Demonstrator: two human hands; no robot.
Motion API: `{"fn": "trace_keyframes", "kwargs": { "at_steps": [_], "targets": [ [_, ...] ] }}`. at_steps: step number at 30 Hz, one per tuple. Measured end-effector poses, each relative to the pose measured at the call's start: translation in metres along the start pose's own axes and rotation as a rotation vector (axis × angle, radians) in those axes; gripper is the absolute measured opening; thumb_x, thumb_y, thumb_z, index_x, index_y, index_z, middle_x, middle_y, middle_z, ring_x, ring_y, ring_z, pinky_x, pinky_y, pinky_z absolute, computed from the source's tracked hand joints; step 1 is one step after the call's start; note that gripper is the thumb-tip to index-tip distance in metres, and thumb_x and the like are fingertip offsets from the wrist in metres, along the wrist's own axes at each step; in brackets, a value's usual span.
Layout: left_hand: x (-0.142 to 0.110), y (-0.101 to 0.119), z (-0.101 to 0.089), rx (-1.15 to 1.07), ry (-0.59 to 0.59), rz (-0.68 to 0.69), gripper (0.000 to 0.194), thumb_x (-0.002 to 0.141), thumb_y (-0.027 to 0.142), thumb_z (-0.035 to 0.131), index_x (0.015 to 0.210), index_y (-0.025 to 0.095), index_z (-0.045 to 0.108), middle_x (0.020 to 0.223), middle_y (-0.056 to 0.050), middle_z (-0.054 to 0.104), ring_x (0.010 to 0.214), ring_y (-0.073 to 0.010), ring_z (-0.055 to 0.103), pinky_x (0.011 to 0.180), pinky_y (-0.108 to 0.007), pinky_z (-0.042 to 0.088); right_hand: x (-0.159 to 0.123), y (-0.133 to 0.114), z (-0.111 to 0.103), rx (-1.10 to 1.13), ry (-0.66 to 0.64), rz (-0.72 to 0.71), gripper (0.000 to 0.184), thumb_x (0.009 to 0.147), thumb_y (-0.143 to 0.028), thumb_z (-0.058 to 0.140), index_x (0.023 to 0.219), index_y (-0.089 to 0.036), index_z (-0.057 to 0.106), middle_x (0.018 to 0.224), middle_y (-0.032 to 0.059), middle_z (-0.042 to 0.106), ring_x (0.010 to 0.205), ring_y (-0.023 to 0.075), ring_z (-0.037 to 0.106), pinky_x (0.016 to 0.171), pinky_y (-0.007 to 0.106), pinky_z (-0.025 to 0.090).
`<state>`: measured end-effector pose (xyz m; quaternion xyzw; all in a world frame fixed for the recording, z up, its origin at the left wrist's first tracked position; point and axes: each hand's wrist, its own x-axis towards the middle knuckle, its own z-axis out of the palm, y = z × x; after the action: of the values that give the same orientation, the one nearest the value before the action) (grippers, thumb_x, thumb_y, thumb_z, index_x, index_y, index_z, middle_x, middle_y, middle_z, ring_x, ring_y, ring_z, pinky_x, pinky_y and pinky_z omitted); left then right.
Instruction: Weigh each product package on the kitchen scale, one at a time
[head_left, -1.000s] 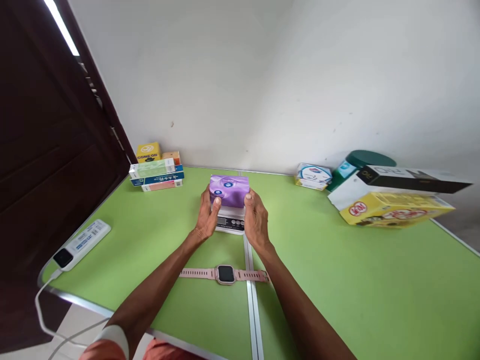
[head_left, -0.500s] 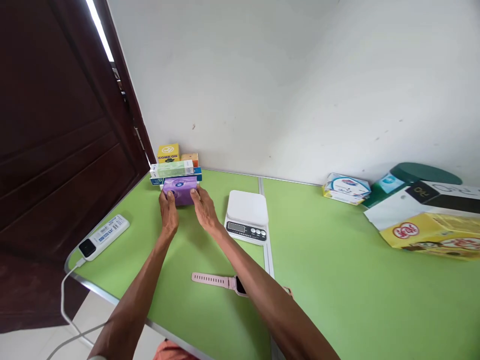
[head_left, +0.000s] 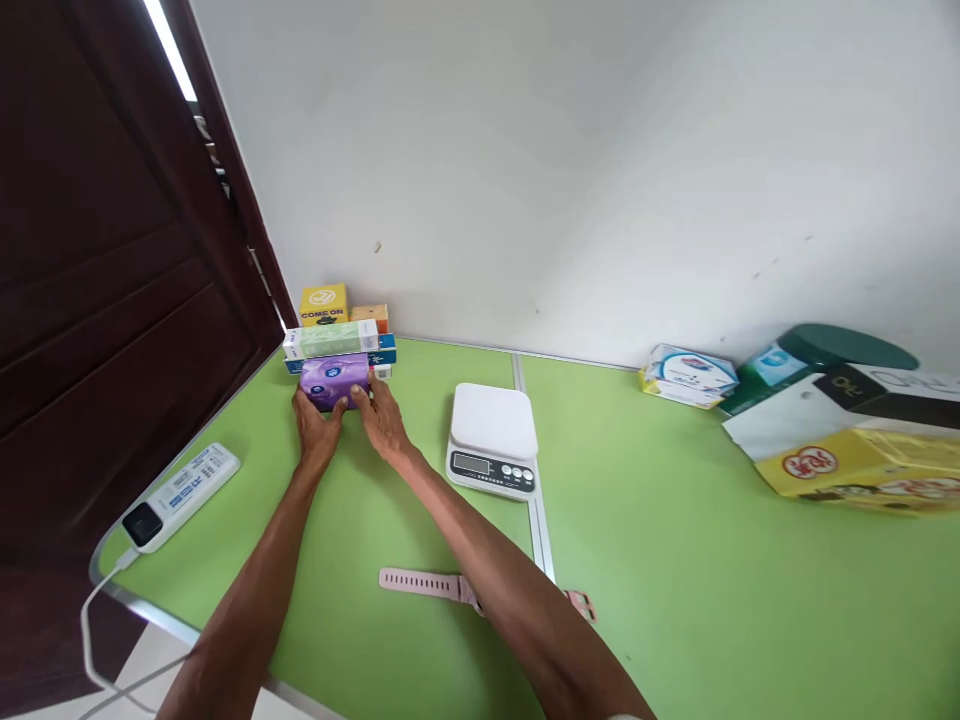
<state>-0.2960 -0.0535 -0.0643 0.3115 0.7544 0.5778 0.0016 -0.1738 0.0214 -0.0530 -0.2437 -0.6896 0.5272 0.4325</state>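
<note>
A purple soft pack [head_left: 334,377], which looks like a tissue pack, rests on the green table against a small stack of boxes. My left hand [head_left: 317,428] grips its left end and near face, with the thumb along the front. At the right end, my right hand [head_left: 381,412] holds it with thumb and fingers. Right behind the pack lie a pale green long box [head_left: 331,339] and, under it, a blue box [head_left: 386,349]. Farther back are a yellow box [head_left: 324,305] marked COME ON and an orange box [head_left: 371,317].
A white kitchen scale [head_left: 493,425] sits right of my hands. The pink-strapped watch [head_left: 424,582] lies partly beneath my right forearm. At left is a white device [head_left: 181,498] with a cable. Boxes, including a yellow carton [head_left: 847,465], and a green-lidded container [head_left: 847,345] stand at right.
The view has shifted a little. The purple pack sits close against the boxes, and my hands have slid lower on its near side, thumbs moving from the top to the front.
</note>
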Motion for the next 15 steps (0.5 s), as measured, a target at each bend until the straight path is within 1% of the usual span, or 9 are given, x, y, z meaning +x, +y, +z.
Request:
{"fn": "trace_keyframes", "kwargs": {
  "at_steps": [1, 3, 4, 5, 6, 8, 10, 13, 15],
  "targets": [
    [-0.003, 0.006, -0.002, 0.008, 0.033, 0.039, 0.096, 0.08, 0.05, 0.091, 0.157, 0.017, 0.045, 0.158, -0.024, 0.053, 0.157, -0.0426, 0.051, 0.135, -0.061, 0.038, -0.003, -0.003, -0.002, 0.01, 0.0, 0.013, 0.072, 0.104, -0.079, 0.06, 0.153, -0.028, 0.069, 0.138, 0.0123, 0.078, 0.143, 0.0357, 0.064, 0.12, 0.053, 0.053],
    [-0.01, 0.023, -0.004, 0.027, 0.114, 0.169, 0.108, 0.083, 0.055, 0.089, 0.166, 0.014, 0.035, 0.171, -0.029, 0.039, 0.168, -0.0438, 0.035, 0.141, -0.061, 0.026, -0.01, -0.011, -0.01, 0.019, 0.003, 0.012, 0.07, 0.101, -0.078, 0.065, 0.152, -0.029, 0.07, 0.137, 0.0113, 0.079, 0.142, 0.0359, 0.065, 0.119, 0.053, 0.055],
    [-0.015, 0.034, -0.003, 0.029, 0.139, 0.248, 0.11, 0.086, 0.058, 0.086, 0.169, 0.013, 0.031, 0.176, -0.03, 0.032, 0.171, -0.0433, 0.029, 0.143, -0.061, 0.022, -0.014, -0.017, -0.017, 0.019, 0.002, 0.0, 0.071, 0.101, -0.078, 0.066, 0.152, -0.029, 0.07, 0.138, 0.011, 0.079, 0.142, 0.0357, 0.066, 0.119, 0.053, 0.055],
    [-0.021, 0.047, -0.001, 0.023, 0.139, 0.324, 0.107, 0.09, 0.06, 0.082, 0.171, 0.013, 0.03, 0.178, -0.03, 0.03, 0.172, -0.0423, 0.027, 0.144, -0.06, 0.02, -0.018, -0.023, -0.026, 0.018, -0.001, -0.013, 0.072, 0.101, -0.078, 0.065, 0.153, -0.029, 0.069, 0.141, 0.0114, 0.078, 0.142, 0.0357, 0.067, 0.12, 0.053, 0.055],
    [-0.028, 0.061, 0.003, 0.003, 0.108, 0.389, 0.099, 0.095, 0.061, 0.077, 0.171, 0.015, 0.032, 0.178, -0.028, 0.032, 0.172, -0.0407, 0.028, 0.144, -0.059, 0.02, -0.023, -0.031, -0.038, 0.016, -0.002, -0.026, 0.074, 0.101, -0.079, 0.063, 0.154, -0.028, 0.068, 0.145, 0.0123, 0.076, 0.142, 0.0356, 0.067, 0.121, 0.053, 0.055],
    [-0.048, 0.088, 0.017, -0.064, -0.023, 0.468, 0.079, 0.104, 0.064, 0.064, 0.166, 0.019, 0.043, 0.173, -0.024, 0.044, 0.167, -0.0379, 0.039, 0.142, -0.059, 0.026, -0.035, -0.047, -0.069, 0.005, 0.012, -0.044, 0.076, 0.104, -0.08, 0.059, 0.156, -0.025, 0.065, 0.152, 0.0149, 0.073, 0.144, 0.0347, 0.067, 0.124, 0.053, 0.053],
    [-0.076, 0.114, 0.04, -0.138, -0.191, 0.51, 0.067, 0.109, 0.064, 0.054, 0.16, 0.021, 0.052, 0.163, -0.022, 0.056, 0.158, -0.0368, 0.05, 0.137, -0.059, 0.036, -0.052, -0.062, -0.11, -0.013, 0.071, -0.047, 0.076, 0.105, -0.079, 0.056, 0.157, -0.025, 0.064, 0.158, 0.016, 0.069, 0.145, 0.0331, 0.067, 0.125, 0.053, 0.054],
    [-0.127, 0.146, 0.086, -0.223, -0.452, 0.542, 0.064, 0.111, 0.059, 0.053, 0.159, 0.018, 0.053, 0.156, -0.024, 0.061, 0.148, -0.0369, 0.06, 0.128, -0.059, 0.048, -0.087, -0.072, -0.185, -0.089, 0.241, -0.034, 0.071, 0.106, -0.078, 0.057, 0.155, -0.028, 0.065, 0.159, 0.0152, 0.068, 0.145, 0.0322, 0.068, 0.118, 0.054, 0.06],
    [-0.159, 0.164, 0.122, -0.272, -0.618, 0.512, 0.065, 0.109, 0.057, 0.057, 0.161, 0.019, 0.051, 0.158, -0.023, 0.06, 0.147, -0.0369, 0.062, 0.126, -0.059, 0.05, -0.111, -0.065, -0.24, -0.176, 0.393, -0.021, 0.068, 0.104, -0.077, 0.06, 0.149, -0.027, 0.068, 0.156, 0.0167, 0.071, 0.142, 0.0335, 0.069, 0.116, 0.056, 0.06]
  ]
}}
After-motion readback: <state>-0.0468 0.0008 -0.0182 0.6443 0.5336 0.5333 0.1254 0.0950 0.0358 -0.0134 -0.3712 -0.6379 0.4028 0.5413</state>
